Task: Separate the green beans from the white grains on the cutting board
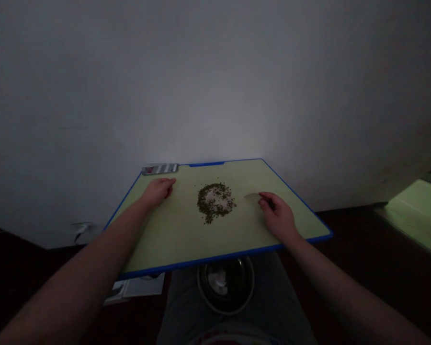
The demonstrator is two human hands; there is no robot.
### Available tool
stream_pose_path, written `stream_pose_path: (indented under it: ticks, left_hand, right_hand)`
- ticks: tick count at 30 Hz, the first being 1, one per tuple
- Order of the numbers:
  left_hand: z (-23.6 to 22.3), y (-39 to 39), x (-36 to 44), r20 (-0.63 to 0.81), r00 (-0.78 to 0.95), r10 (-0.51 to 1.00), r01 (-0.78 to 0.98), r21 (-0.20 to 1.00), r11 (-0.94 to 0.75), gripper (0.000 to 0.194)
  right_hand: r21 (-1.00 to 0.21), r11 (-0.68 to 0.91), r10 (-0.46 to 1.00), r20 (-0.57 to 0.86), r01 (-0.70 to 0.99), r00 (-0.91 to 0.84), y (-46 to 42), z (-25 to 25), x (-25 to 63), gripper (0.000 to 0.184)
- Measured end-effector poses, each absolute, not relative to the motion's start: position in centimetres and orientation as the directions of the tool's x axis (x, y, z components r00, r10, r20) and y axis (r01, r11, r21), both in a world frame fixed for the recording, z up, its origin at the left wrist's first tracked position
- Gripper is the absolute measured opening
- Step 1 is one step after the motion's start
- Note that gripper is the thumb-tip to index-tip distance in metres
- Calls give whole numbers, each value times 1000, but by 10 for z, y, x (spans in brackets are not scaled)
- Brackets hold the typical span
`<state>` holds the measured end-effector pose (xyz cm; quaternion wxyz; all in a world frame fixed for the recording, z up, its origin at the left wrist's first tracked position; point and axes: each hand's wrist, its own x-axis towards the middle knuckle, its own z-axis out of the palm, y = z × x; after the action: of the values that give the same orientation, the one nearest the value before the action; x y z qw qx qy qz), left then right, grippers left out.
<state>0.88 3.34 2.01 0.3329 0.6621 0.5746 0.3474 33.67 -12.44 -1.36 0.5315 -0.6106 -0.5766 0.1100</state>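
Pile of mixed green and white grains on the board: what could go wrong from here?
Stray grains already lie around the pile, so a brisk sweep might scatter more over the board.

The bowl sits below the board's near edge and is much narrower, so grains pushed past its sides could miss it.

The thin, see-through piece in the right hand might flex.

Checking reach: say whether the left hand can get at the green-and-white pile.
Probably yes: no object shows on the board between the left hand and the green-and-white pile.
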Motion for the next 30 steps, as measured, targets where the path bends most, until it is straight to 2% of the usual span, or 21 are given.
stream_pose_path:
  ticks: [5, 10, 12, 17, 21, 30]
  left_hand:
    - [32, 44, 14, 124, 90, 988, 509, 847, -153, 37]
    - [23, 37, 15, 116, 65, 991, 405, 905, -132, 39]
    - [17, 36, 14, 91, 121, 989, 366, 921, -129, 40]
    - [7, 42, 13, 31, 171, 985, 360, 928, -92, 40]
    - [6, 45, 16, 58, 199, 978, 325, 938, -122, 39]
    - [3, 45, 20, 31, 250, 968, 383, 915, -128, 38]
  right_hand:
    - [-766, 252, 808, 503, 592, 307, -112, -9, 351, 26]
    - [-710, 257, 853, 486, 656, 192, -80, 10, 368, 26]
    - [-691, 253, 872, 466, 677, 149, -67, 19, 371, 26]
    - [-617, 236, 896, 438, 751, 78, -49, 30, 365, 25]
    - [-551, 228, 899, 435, 803, 44, -50, 31, 358, 24]
    - [-508, 289, 898, 438, 811, -46, -31, 30, 358, 25]
